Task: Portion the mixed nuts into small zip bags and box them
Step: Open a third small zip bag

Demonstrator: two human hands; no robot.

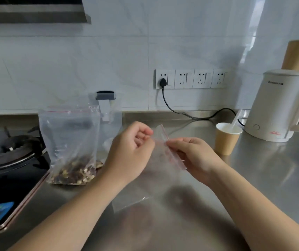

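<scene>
A small clear zip bag (160, 161) with a red seal line hangs above the steel counter between my hands. My left hand (130, 151) pinches the bag's top edge on the left. My right hand (192, 156) pinches the red zip strip on the right. The small bag looks empty, though blur hides its inside. A large clear zip bag (70, 140) stands upright at the left, open at the top, with mixed nuts (74, 172) heaped in its bottom.
A black gas hob (9, 160) lies at the left. A brown paper cup (226, 140) with a white spoon stands at the right, next to a white electric kettle (279, 105) whose black cord (181, 113) runs to the wall sockets. The steel counter (272, 169) stretches right.
</scene>
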